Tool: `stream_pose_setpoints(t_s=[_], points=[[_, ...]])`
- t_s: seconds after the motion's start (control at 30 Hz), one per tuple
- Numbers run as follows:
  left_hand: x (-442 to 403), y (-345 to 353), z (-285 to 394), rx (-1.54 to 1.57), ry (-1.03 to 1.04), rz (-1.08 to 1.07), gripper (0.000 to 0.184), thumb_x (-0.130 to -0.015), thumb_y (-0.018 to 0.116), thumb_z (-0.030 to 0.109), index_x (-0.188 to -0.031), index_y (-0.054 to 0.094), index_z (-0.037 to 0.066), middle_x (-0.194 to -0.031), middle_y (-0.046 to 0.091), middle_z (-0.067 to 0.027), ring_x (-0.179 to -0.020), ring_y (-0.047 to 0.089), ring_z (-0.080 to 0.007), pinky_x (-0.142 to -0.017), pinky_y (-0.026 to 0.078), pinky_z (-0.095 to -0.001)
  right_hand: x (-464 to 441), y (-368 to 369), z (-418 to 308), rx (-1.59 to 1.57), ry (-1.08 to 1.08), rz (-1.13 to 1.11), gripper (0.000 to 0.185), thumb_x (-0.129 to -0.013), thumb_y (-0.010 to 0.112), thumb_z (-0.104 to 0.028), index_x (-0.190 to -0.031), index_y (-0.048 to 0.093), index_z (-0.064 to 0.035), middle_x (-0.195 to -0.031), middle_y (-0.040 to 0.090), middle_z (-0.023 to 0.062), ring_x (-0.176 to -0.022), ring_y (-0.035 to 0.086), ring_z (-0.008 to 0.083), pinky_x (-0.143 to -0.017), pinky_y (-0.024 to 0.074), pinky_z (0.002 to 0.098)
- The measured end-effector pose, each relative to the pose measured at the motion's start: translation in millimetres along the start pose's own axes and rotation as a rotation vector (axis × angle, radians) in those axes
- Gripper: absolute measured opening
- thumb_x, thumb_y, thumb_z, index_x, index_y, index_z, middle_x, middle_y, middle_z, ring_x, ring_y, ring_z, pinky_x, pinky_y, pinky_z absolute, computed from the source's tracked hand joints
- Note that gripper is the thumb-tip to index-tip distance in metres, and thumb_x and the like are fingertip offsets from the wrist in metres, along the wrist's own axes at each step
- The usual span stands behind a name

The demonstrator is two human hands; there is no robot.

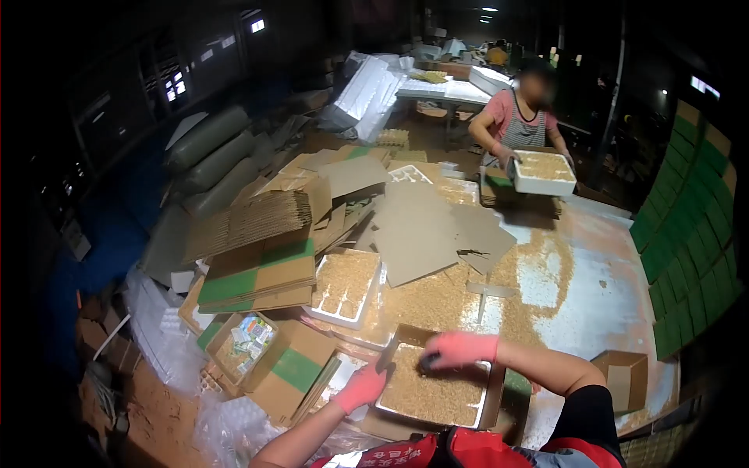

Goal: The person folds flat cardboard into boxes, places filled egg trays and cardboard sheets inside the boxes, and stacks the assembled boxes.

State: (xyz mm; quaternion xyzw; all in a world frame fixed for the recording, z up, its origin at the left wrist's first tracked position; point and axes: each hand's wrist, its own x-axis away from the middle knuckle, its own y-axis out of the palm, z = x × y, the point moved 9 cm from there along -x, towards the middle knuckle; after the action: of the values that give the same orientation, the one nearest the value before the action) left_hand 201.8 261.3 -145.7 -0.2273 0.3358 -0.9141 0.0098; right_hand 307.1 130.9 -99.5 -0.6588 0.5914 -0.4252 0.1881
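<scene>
A white foam tray [477,415] filled with tan sawdust-like grains [429,390] sits in an open cardboard box [493,402] right in front of me. My left hand [363,388], in a pink glove, grips the box's left edge. Over the far half of the grains is my right hand [462,351], also in a pink glove with dark fingertips pointing left and down. Its fingers are partly smeared, and whatever lies under them is hidden.
Another grain-filled foam tray [347,288] lies beyond, beside stacked flat cartons [257,273]. A small box of printed packets [243,347] stands at left. Across the table, a person [519,117] holds a filled tray [544,173]. Green-and-brown cartons [690,234] are piled at right.
</scene>
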Motion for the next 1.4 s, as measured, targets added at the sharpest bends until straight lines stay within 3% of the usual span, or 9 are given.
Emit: stream_pose_setpoints(t_s=[0.13, 0.2, 0.3, 0.4, 0.57, 0.9, 1.03, 1.3, 1.4], points=[[11, -12, 27, 0.187, 0.091, 0.075, 0.057, -0.099, 0.042, 0.044, -0.149, 0.03, 0.02, -0.133, 0.053, -0.0228, -0.119, 0.052, -0.0427, -0.099, 0.042, -0.045, -51, -148, 105, 0.346, 0.131, 0.845, 0.062, -0.078, 0.069, -0.035, -0.13, 0.051, -0.0085, -0.128, 0.053, 0.0204, -0.12, 0.051, 0.0355, -0.101, 0.0414, 0.0415], [15, -13, 9, 0.196, -0.087, 0.06, 0.054, -0.098, 0.047, 0.035, -0.146, 0.038, 0.012, -0.127, 0.059, -0.02, -0.116, 0.057, -0.0331, -0.099, 0.043, -0.039, -109, -124, 193, 0.74, 0.246, 0.756, 0.078, -0.071, 0.068, -0.024, -0.14, 0.038, -0.0054, -0.14, 0.038, 0.0294, -0.131, 0.037, 0.0458, -0.107, 0.0239, 0.0641], [28, -22, -38, 0.19, 0.182, 0.318, 0.049, -0.099, 0.047, 0.028, -0.145, 0.04, 0.012, -0.129, 0.059, -0.0158, -0.12, 0.055, -0.0283, -0.103, 0.041, -0.0366, -148, -107, 240, 0.708, 0.338, 0.575, 0.075, -0.072, 0.067, -0.024, -0.139, 0.038, -0.0025, -0.145, 0.032, 0.0258, -0.135, 0.031, 0.044, -0.113, 0.0206, 0.0592], [79, -86, -84, 0.342, -0.342, 0.402, 0.046, -0.094, 0.05, 0.026, -0.137, 0.05, 0.01, -0.124, 0.062, -0.0174, -0.104, 0.063, -0.0316, -0.094, 0.048, -0.0382, -173, -81, 283, 0.967, 0.25, 0.638, 0.07, -0.077, 0.066, -0.025, -0.138, 0.04, -0.0021, -0.142, 0.037, 0.0241, -0.135, 0.033, 0.041, -0.113, 0.027, 0.0489], [115, -212, -231, -0.194, -0.497, 1.07, 0.031, -0.086, 0.059, 0.032, -0.101, 0.068, 0.006, -0.102, 0.067, -0.0201, -0.098, 0.063, -0.0384, -0.089, 0.049, -0.046, -75, -87, 152, 0.661, 0.101, 0.561, 0.046, -0.076, 0.067, -0.016, -0.119, 0.054, -0.0075, -0.117, 0.053, 0.0164, -0.11, 0.051, 0.0345, -0.093, 0.0415, 0.0467], [49, -283, -362, -0.398, -0.782, 1.104, 0.037, -0.082, 0.067, 0.032, -0.107, 0.066, 0.004, -0.112, 0.064, -0.0157, -0.105, 0.062, -0.0312, -0.087, 0.051, -0.0397, 108, -136, -13, 0.679, 0.333, 1.16, 0.029, -0.079, 0.067, -0.004, -0.107, 0.062, -0.0106, -0.098, 0.058, 0.0129, -0.088, 0.059, 0.0333, -0.07, 0.0487, 0.0421], [45, -286, -401, -0.394, -0.568, 1.118, 0.027, -0.082, 0.057, 0.02, -0.102, 0.064, 0.003, -0.102, 0.066, -0.0196, -0.098, 0.064, -0.0321, -0.086, 0.051, -0.0413, 91, -91, -97, 0.75, 0.292, 0.767, 0.029, -0.076, 0.065, -0.006, -0.104, 0.062, -0.0123, -0.09, 0.056, 0.0105, -0.081, 0.058, 0.0298, -0.066, 0.0488, 0.0398], [119, -259, -140, -0.457, 0.139, 1.351, 0.022, -0.082, 0.06, 0.002, -0.103, 0.065, 0.0, -0.113, 0.061, -0.0203, -0.102, 0.058, -0.0378, -0.093, 0.046, -0.0424, 34, 101, -85, 0.527, 0.046, 0.146, 0.016, -0.086, 0.049, -0.012, -0.098, 0.056, -0.0028, -0.099, 0.054, 0.0123, -0.085, 0.062, 0.0287, -0.067, 0.0517, 0.0363], [101, -151, 33, -0.411, 0.565, 0.789, 0.023, -0.073, 0.064, 0.009, -0.096, 0.065, 0.008, -0.114, 0.06, -0.0168, -0.104, 0.057, -0.0337, -0.09, 0.047, -0.0437, 33, 127, -81, 0.238, 0.009, 0.105, 0.019, -0.09, 0.049, -0.017, -0.1, 0.055, -0.002, -0.1, 0.055, 0.0168, -0.089, 0.062, 0.0346, -0.074, 0.0511, 0.0424]])
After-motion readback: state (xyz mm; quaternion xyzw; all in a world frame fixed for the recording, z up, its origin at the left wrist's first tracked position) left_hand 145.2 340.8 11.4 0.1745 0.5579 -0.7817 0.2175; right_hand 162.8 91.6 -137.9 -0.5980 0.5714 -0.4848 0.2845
